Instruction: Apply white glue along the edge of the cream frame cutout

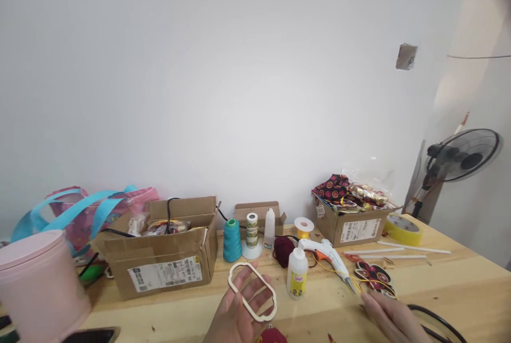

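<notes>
My left hand (239, 311) holds a pale oval frame (252, 292) with a scalloped outline, thumb on its near side and fingers behind it. My right hand (393, 317) is low at the right, its fingers together near the tip of a white glue gun (329, 258); what they hold, if anything, is too small to make out. Just beyond that hand lie dark red patterned pieces (375, 278) with yellow cord. Between the hands stands a glue bottle (297, 274) with a yellow label. A dark red item (272, 334) shows below the frame.
Open cardboard boxes stand at the left (159, 258) and right (359, 226). A teal thread cone (232, 241), a ribbon spool (252, 234) and dark red yarn (283, 250) stand between them. A pink canister (42, 284) is at far left, yellow tape (404, 229) at right. A black cable (439, 321) curves near my right hand.
</notes>
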`<state>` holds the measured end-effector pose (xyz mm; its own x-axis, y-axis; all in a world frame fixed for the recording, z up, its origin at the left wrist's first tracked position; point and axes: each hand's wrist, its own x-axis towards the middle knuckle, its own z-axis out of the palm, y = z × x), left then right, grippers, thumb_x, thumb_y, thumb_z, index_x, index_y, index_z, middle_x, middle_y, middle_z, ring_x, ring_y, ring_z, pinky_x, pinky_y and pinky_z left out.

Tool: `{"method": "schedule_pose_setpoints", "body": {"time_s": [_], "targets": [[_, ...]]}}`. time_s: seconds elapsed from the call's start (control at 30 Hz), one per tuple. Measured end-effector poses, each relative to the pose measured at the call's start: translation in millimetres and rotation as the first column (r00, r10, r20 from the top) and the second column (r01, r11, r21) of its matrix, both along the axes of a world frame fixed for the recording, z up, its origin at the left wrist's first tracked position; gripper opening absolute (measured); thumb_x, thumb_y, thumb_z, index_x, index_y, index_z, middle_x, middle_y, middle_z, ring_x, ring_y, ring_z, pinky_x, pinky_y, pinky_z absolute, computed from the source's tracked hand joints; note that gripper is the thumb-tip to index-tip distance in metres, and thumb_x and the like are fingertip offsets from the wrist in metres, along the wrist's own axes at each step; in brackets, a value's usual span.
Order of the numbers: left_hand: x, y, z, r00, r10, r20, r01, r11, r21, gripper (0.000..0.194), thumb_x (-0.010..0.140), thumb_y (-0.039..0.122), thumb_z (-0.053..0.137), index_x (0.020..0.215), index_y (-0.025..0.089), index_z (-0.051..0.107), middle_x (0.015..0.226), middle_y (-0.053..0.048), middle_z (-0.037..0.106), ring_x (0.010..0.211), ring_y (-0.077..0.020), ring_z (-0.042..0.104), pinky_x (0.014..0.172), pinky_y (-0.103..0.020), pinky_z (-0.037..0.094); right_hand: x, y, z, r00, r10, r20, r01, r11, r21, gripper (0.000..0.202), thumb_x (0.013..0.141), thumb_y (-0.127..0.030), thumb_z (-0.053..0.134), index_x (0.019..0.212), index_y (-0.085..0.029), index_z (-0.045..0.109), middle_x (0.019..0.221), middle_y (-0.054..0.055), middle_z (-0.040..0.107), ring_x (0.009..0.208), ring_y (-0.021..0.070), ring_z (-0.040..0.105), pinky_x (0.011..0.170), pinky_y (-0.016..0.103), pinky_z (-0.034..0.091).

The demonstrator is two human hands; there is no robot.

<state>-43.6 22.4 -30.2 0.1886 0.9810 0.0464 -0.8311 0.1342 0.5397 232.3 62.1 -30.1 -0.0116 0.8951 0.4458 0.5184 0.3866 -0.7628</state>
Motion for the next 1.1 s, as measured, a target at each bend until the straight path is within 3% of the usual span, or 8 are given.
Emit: {"method": "schedule_pose_setpoints", "body": {"time_s": [0.1,0.17,0.4,0.47,0.6,0.67,0.9,1.1], "targets": [[-1.5,1.5,-3.1,0.999,-0.042,0.018,0.042,0.999,0.001,0.031,0.064,0.033,0.068,0.094,0.028,0.064,0.095,-0.006,0.069,0.087,-0.0185,0.061,0.078,-0.034,0.044,-33.8,14.0,-2.6,0.996,0.073,0.060,-0.068,0.994,-0.082,0.017,0.065,-0.038,0.059,0.076,-0.025,0.061,0.064,-0.001,0.060,0.053,0.0179,0.054,0.048,0.029,0.042],[-3.6,3.4,-5.8,0.997,-0.067,0.023,0.066,0.998,0.013,0.029,0.067,0.034,0.065,0.095,0.028,0.063,0.094,-0.006,0.069,0.085,-0.0187,0.062,0.078,-0.036,0.044,-58.0,24.8,-3.4,0.991,0.117,0.069,-0.109,0.987,-0.120,0.047,0.056,-0.030,0.067,0.102,-0.023,0.058,0.093,0.005,0.063,0.076,0.0227,0.058,0.065,0.033,0.045],[-11.0,9.1,-8.7,0.968,-0.214,0.129,0.216,0.976,-0.006,0.032,0.075,0.038,0.055,0.103,0.024,0.060,0.091,-0.006,0.070,0.084,-0.0195,0.062,0.085,-0.042,0.041,-91.8,32.9,8.1,0.949,0.314,-0.016,-0.314,0.942,-0.116,0.035,0.065,-0.026,0.062,0.099,-0.019,0.057,0.100,0.008,0.061,0.099,0.0265,0.051,0.086,0.038,0.037],[-10.5,9.3,-8.3,0.959,-0.243,0.147,0.242,0.970,0.019,0.033,0.077,0.037,0.053,0.106,0.022,0.059,0.094,-0.008,0.069,0.084,-0.0203,0.063,0.079,-0.040,0.044,-93.3,25.0,12.5,0.865,0.435,-0.249,-0.484,0.854,-0.189,0.036,0.073,-0.037,0.055,0.106,-0.022,0.052,0.103,0.006,0.060,0.100,0.0232,0.052,0.083,0.034,0.041],[-9.1,9.1,-8.1,0.958,-0.239,0.158,0.234,0.971,0.054,0.035,0.078,0.036,0.050,0.107,0.019,0.058,0.095,-0.010,0.069,0.082,-0.0200,0.063,0.066,-0.032,0.047,-103.6,6.9,24.7,0.495,0.374,-0.784,-0.821,0.497,-0.281,0.036,0.082,-0.052,0.034,0.092,-0.023,0.052,0.068,0.000,0.059,0.045,0.0122,0.055,0.036,0.021,0.039],[-8.8,9.0,-7.3,0.961,-0.224,0.159,0.221,0.975,0.041,0.034,0.078,0.037,0.050,0.106,0.019,0.059,0.095,-0.010,0.069,0.081,-0.0194,0.063,0.064,-0.031,0.048,-108.1,1.3,33.5,0.436,0.308,-0.846,-0.851,0.449,-0.275,0.036,0.081,-0.052,0.035,0.094,-0.022,0.051,0.063,-0.001,0.056,0.033,0.0079,0.047,0.029,0.017,0.028],[-7.3,9.1,-3.9,0.967,-0.202,0.153,0.201,0.979,0.022,0.039,0.074,0.037,0.056,0.108,0.018,0.057,0.093,-0.009,0.069,0.081,-0.0194,0.063,0.061,-0.029,0.048,-93.3,18.0,44.7,0.718,0.375,-0.586,-0.597,0.765,-0.242,0.042,0.057,-0.037,0.070,0.095,-0.026,0.055,0.078,-0.003,0.063,0.057,0.0116,0.054,0.046,0.019,0.037],[-9.1,9.6,-18.3,0.971,-0.217,0.099,0.218,0.976,0.006,0.036,0.074,0.038,0.056,0.107,0.022,0.058,0.094,-0.007,0.069,0.081,-0.0203,0.063,0.063,-0.031,0.046,-72.7,41.6,21.0,0.584,0.163,-0.795,-0.478,0.861,-0.175,0.045,0.045,-0.026,0.079,0.087,-0.022,0.061,0.083,0.001,0.067,0.073,0.0152,0.057,0.064,0.022,0.044]]}}
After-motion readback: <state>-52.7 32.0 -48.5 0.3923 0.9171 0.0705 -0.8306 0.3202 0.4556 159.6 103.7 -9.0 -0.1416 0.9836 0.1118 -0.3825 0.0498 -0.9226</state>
